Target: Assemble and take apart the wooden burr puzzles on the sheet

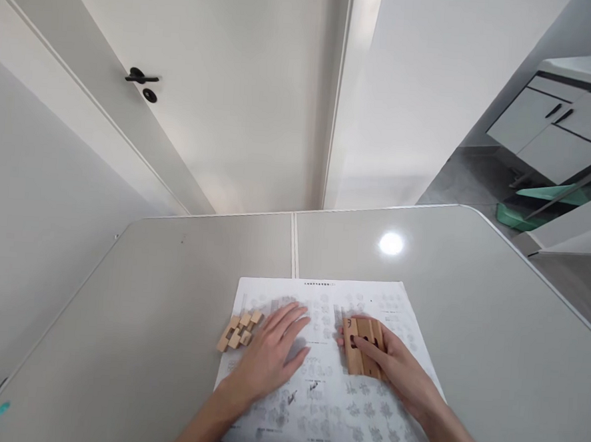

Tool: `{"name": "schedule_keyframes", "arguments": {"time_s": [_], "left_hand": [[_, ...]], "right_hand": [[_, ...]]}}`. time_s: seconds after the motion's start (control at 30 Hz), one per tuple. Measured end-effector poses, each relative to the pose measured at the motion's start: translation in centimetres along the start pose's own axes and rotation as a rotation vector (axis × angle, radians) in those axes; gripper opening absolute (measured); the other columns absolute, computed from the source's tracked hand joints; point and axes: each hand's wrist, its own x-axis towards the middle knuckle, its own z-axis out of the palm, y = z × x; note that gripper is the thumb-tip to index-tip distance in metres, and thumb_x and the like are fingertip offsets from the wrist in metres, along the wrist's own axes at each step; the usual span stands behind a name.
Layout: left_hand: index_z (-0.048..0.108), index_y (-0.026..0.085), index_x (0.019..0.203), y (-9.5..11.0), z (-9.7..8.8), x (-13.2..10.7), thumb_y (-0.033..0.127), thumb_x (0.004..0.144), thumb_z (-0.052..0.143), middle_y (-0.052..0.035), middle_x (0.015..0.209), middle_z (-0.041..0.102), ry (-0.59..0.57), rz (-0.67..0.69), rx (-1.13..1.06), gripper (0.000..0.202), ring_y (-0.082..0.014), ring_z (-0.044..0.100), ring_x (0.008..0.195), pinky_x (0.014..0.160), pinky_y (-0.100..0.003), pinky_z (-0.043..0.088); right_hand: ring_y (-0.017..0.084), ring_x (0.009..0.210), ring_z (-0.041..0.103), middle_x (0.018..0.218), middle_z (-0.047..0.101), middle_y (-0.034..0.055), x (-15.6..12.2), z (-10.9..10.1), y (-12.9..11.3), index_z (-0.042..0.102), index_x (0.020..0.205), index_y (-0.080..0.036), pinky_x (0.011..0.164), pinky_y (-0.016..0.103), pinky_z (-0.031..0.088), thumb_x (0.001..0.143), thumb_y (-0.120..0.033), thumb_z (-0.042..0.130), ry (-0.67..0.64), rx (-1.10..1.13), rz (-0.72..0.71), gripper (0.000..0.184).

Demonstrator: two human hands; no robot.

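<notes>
My right hand (399, 371) is wrapped round a wooden block with holes (354, 361), its thumb across the front. Dark marks show on the block's face, and its grooves run lengthwise. Flat over the printed paper sheet (322, 396) lies my left hand (272, 353), fingers stretched out and holding nothing. Just left of those fingers sits a cluster of small wooden pieces (235, 337), partly over the sheet's left edge. The sheet carries faint diagrams and text that I cannot read.
The sheet lies on a grey table (178, 340) with a pale seam (294, 247) running away from me. Beyond the far edge stands a white door (244, 78) with a black handle (141, 76). White cabinets (556, 123) and a green object (516, 218) are at the right.
</notes>
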Motion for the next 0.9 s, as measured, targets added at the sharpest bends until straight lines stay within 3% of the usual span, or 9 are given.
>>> {"name": "schedule_keyframes", "arguments": {"time_s": [0.13, 0.23, 0.43, 0.5, 0.57, 0.63, 0.7, 0.8, 0.9], "left_hand": [[0.044, 0.026, 0.154, 1.4, 1.1, 0.3, 0.029, 0.103, 0.060, -0.0107, 0.163, 0.050, -0.052, -0.032, -0.160, 0.053, -0.0291, 0.040, 0.156, 0.123, -0.052, 0.045], [0.049, 0.029, 0.150, 2.0, 1.9, 0.8, 0.028, 0.103, 0.059, -0.0098, 0.161, 0.051, -0.043, -0.090, -0.312, 0.049, -0.0302, 0.042, 0.154, 0.124, -0.054, 0.042], [0.043, 0.027, 0.153, 3.7, 2.2, 3.0, 0.046, 0.105, 0.057, -0.0141, 0.147, 0.060, 0.139, -0.459, -0.934, 0.053, -0.0294, 0.058, 0.136, 0.117, -0.048, 0.046], [0.053, 0.023, 0.143, 4.0, 2.1, 3.9, 0.056, 0.105, 0.053, -0.0128, 0.131, 0.067, 0.130, -0.578, -1.146, 0.050, -0.0271, 0.065, 0.122, 0.107, -0.042, 0.052], [0.065, 0.019, 0.121, 4.0, 2.2, 4.8, 0.064, 0.102, 0.051, -0.0074, 0.100, 0.070, 0.065, -0.682, -1.300, 0.051, -0.0215, 0.068, 0.093, 0.089, -0.035, 0.055], [0.067, 0.017, 0.101, 3.8, 2.5, 5.4, 0.069, 0.097, 0.056, -0.0001, 0.076, 0.059, 0.047, -0.766, -1.415, 0.054, -0.0148, 0.057, 0.068, 0.070, -0.029, 0.051], [0.067, 0.016, 0.098, 3.6, 2.9, 5.8, 0.071, 0.094, 0.061, 0.0031, 0.069, 0.053, 0.069, -0.800, -1.520, 0.056, -0.0121, 0.049, 0.059, 0.060, -0.027, 0.046], [0.068, 0.016, 0.111, 3.3, 3.6, 5.7, 0.071, 0.094, 0.062, -0.0017, 0.079, 0.064, 0.107, -0.780, -1.606, 0.058, -0.0162, 0.059, 0.067, 0.062, -0.028, 0.048], [0.068, 0.018, 0.117, 3.3, 4.0, 5.3, 0.068, 0.095, 0.062, -0.0107, 0.108, 0.075, 0.181, -0.765, -1.587, 0.056, -0.0257, 0.071, 0.099, 0.084, -0.035, 0.056]], "right_hand": [[0.035, 0.116, 0.073, 0.119, 0.078, 0.0115, 0.5, -0.3, -0.6, 0.068, 0.125, -0.025, 0.097, 0.046, 0.058, 0.085, -0.057, 0.079, -0.019, -0.118, -0.013, 0.052], [0.032, 0.102, 0.075, 0.103, 0.079, 0.0090, 1.2, 0.5, -0.9, 0.070, 0.113, -0.024, 0.087, 0.041, 0.060, 0.087, -0.060, 0.076, -0.031, -0.233, -0.081, 0.045], [0.020, 0.064, 0.064, 0.077, 0.067, 0.0016, 2.9, 3.6, -1.9, 0.065, 0.095, -0.022, 0.050, 0.028, 0.048, 0.089, -0.063, 0.072, -0.077, -0.302, -0.160, 0.043], [0.021, 0.064, 0.066, 0.076, 0.067, 0.0014, 3.3, 4.4, -2.2, 0.062, 0.093, -0.022, 0.049, 0.029, 0.051, 0.090, -0.064, 0.070, -0.128, -0.247, -0.181, 0.044], [0.023, 0.065, 0.070, 0.073, 0.066, 0.0011, 3.6, 5.1, -2.3, 0.059, 0.092, -0.022, 0.046, 0.028, 0.052, 0.092, -0.066, 0.067, -0.190, -0.218, -0.215, 0.044], [0.022, 0.058, 0.070, 0.069, 0.065, -0.0001, 3.8, 5.4, -2.2, 0.058, 0.094, -0.023, 0.039, 0.026, 0.047, 0.095, -0.067, 0.062, -0.201, -0.253, -0.260, 0.044], [0.018, 0.044, 0.063, 0.064, 0.066, -0.0017, 3.8, 5.5, -2.2, 0.058, 0.098, -0.024, 0.033, 0.024, 0.038, 0.098, -0.067, 0.056, -0.169, -0.329, -0.300, 0.044], [0.017, 0.036, 0.056, 0.060, 0.067, -0.0028, 3.5, 5.3, -2.1, 0.056, 0.103, -0.025, 0.035, 0.026, 0.036, 0.104, -0.065, 0.047, -0.124, -0.432, -0.364, 0.041], [0.019, 0.046, 0.062, 0.062, 0.067, -0.0023, 3.6, 4.6, -1.9, 0.055, 0.102, -0.026, 0.049, 0.029, 0.047, 0.105, -0.061, 0.047, -0.046, -0.535, -0.467, 0.036]]}}
